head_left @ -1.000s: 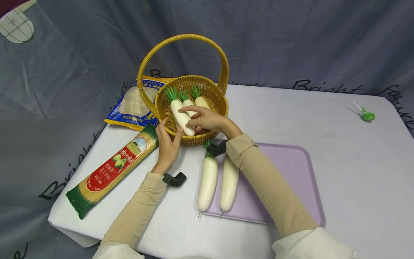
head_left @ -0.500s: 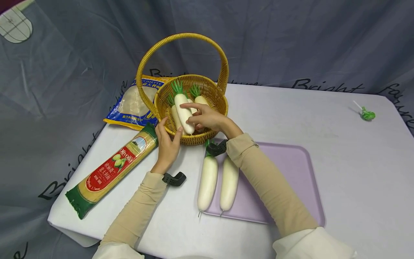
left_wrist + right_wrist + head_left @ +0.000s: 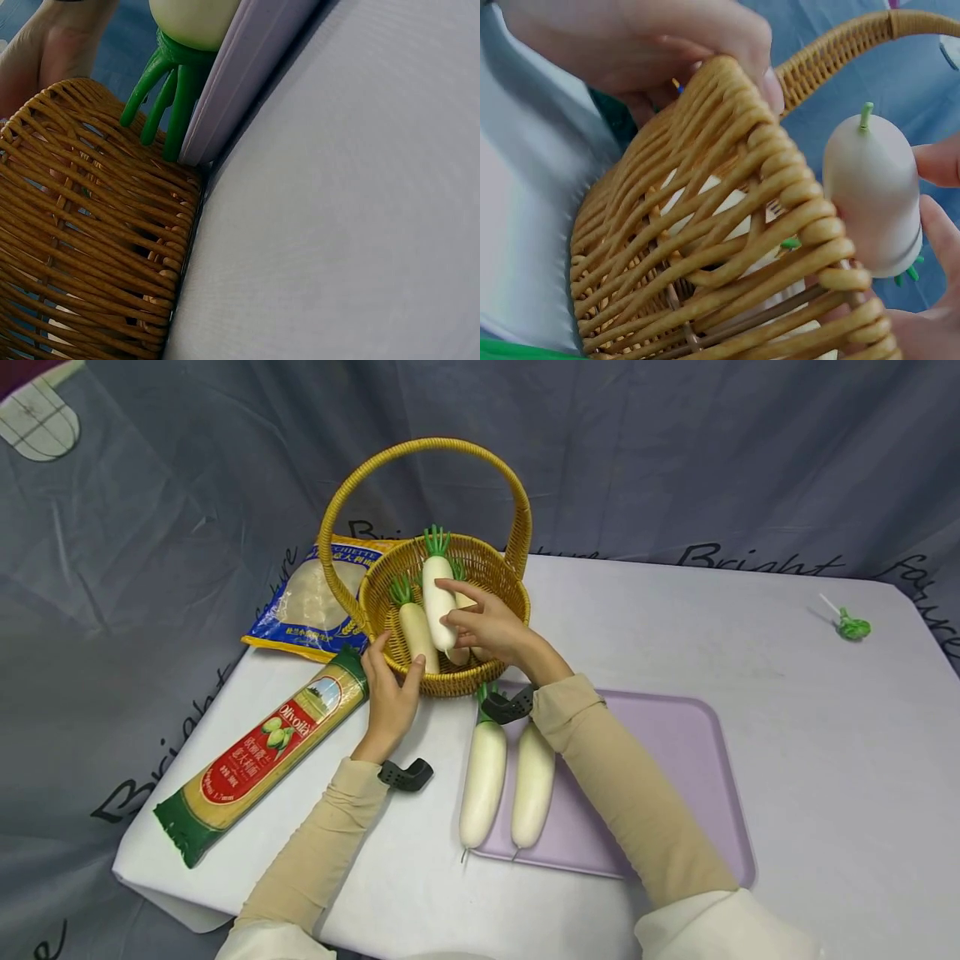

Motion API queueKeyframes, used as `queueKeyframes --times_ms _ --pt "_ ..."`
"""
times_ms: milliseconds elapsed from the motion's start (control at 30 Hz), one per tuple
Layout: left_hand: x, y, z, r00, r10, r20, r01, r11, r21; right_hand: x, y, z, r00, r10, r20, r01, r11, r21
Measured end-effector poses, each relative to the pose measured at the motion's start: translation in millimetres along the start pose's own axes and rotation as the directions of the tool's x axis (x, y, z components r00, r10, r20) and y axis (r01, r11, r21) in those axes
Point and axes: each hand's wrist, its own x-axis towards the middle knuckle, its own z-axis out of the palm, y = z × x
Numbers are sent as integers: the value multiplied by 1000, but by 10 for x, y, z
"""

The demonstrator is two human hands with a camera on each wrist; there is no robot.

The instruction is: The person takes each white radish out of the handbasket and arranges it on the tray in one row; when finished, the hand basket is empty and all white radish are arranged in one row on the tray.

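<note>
My right hand (image 3: 491,625) pinches a white radish (image 3: 438,597) with green leaf stubs, lifted over the wicker basket (image 3: 480,681). In the right wrist view this radish (image 3: 874,195) shows tail end first, above the basket's rim, with fingertips on its side. My left hand (image 3: 390,702) grips the basket's near left rim, thumb over the edge. Another radish (image 3: 418,635) lies in the basket's left part, and more are partly hidden behind my right hand. The left wrist view shows mostly the woven wall (image 3: 90,225) of the basket.
A lilac tray (image 3: 660,760) holds two larger radishes (image 3: 482,785), right of my left arm. A spaghetti pack (image 3: 262,752) lies left; a blue and yellow pasta bag (image 3: 307,602) sits behind it. A green-wrapped lollipop (image 3: 851,627) lies far right on the white table (image 3: 750,643).
The radish in my right hand has risen from the basket's left side and shifted right and away from me, uncovering the radish beneath. My left hand has stayed on the rim.
</note>
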Motion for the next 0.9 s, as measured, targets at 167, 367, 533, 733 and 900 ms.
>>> queueKeyframes --times_ms 167,367,533,733,900 --pt "-5 -1 12 1000 -2 2 2 1000 -4 -153 11 -71 999 -40 15 39 996 86" --pt "-10 14 12 1000 -8 0 8 1000 -4 -563 23 -197 993 -95 67 80 975 208" --pt "-6 21 9 1000 7 19 -7 1000 -5 -1115 87 -323 991 -120 58 105 969 224" --pt "-1 18 -1 1000 6 15 -6 1000 -1 -1698 221 -489 996 -83 14 81 990 120" --pt "-2 7 -7 1000 1 12 -1 1000 -2 -2014 381 -555 999 -39 11 39 999 -24"
